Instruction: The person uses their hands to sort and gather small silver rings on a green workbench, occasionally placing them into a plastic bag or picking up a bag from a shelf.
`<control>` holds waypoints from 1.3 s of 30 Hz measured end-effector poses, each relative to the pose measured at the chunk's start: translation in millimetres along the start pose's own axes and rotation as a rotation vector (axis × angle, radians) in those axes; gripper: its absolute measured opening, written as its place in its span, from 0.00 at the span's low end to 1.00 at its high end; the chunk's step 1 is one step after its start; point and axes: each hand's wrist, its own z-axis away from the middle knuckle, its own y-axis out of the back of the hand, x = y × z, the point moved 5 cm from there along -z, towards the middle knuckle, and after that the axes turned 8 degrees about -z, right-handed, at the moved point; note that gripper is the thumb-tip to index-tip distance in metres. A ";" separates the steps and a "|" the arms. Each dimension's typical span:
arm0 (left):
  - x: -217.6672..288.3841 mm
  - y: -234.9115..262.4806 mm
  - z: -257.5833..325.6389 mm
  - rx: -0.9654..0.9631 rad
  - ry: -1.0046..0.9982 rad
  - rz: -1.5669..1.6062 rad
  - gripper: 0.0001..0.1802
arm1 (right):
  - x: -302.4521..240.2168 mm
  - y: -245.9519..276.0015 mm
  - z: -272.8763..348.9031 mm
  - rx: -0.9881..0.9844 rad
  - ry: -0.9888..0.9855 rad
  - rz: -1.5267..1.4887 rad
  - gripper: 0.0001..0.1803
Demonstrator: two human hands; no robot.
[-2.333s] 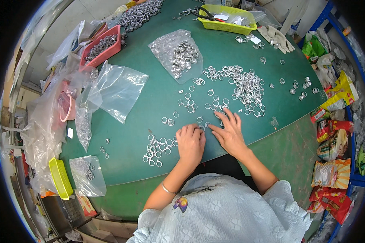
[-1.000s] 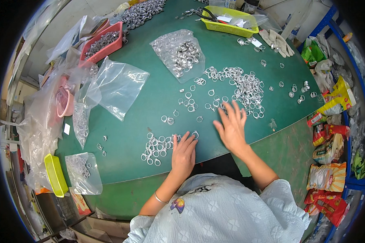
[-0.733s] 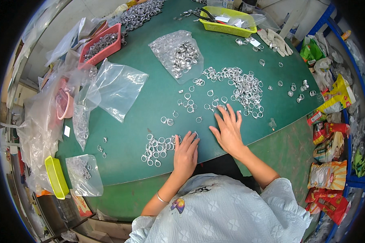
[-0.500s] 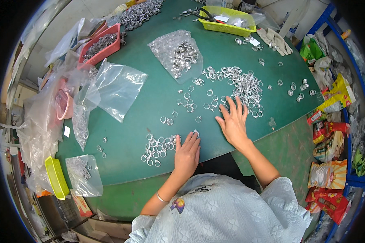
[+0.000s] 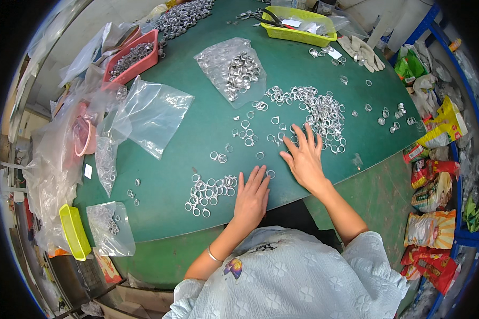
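Observation:
My left hand [image 5: 252,196] rests on the green table, fingers stretched forward, with a silver ring [image 5: 271,174] beside its fingertips. To its left lies a group of silver rings [image 5: 207,194], spread flat. My right hand [image 5: 305,159] is spread at the near left edge of a larger pile of silver rings [image 5: 324,114], fingertips on or close to a few rings. Whether a ring is under those fingers I cannot tell. Between the hands and a clear bag of rings [image 5: 242,74], several loose rings [image 5: 247,133] are scattered.
A pink basket of rings [image 5: 133,59] stands at the far left, near clear plastic bags [image 5: 157,117]. A yellow-green basket with pliers [image 5: 298,35] and work gloves [image 5: 361,53] lie at the back right. Bagged packages [image 5: 430,228] line a blue rack on the right.
My left hand has moved slightly right, away from the left group of rings; a ring now shows beside its fingertips. My right hand has shifted a little left.

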 end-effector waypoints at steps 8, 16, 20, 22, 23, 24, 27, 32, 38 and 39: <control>-3.7 -1.0 5.5 -0.008 0.020 0.017 0.25 | -38.0 13.1 42.4 -0.187 0.100 -0.175 0.21; 4.7 -13.1 -2.0 -0.050 -0.067 -0.070 0.21 | 9.3 9.2 18.1 0.014 -0.044 0.011 0.21; -9.1 -7.0 5.3 0.010 -0.007 -0.005 0.19 | -9.1 3.9 20.9 -0.074 0.015 -0.096 0.18; -12.6 -5.0 7.4 0.024 0.013 0.009 0.19 | -19.3 6.7 23.7 -0.125 0.078 -0.149 0.17; -14.5 -5.4 8.7 0.027 0.017 0.015 0.21 | -23.5 7.1 24.3 -0.142 0.105 -0.190 0.15; -15.8 -5.5 9.7 0.029 0.021 0.021 0.22 | -27.4 7.5 24.4 -0.192 0.140 -0.207 0.15; -8.4 -1.9 5.5 0.021 0.038 0.060 0.25 | -31.4 12.5 22.0 -0.307 0.236 -0.309 0.16; 4.1 -10.9 0.2 -0.110 -0.059 -0.080 0.24 | 23.5 6.7 -6.0 0.057 -0.054 -0.147 0.15; -2.1 -4.6 3.1 -0.047 -0.004 -0.061 0.23 | -0.8 4.4 -0.1 -0.043 -0.014 -0.076 0.17; -1.1 -3.4 1.1 -0.053 -0.006 -0.065 0.23 | -7.6 6.0 4.6 -0.075 -0.005 -0.075 0.17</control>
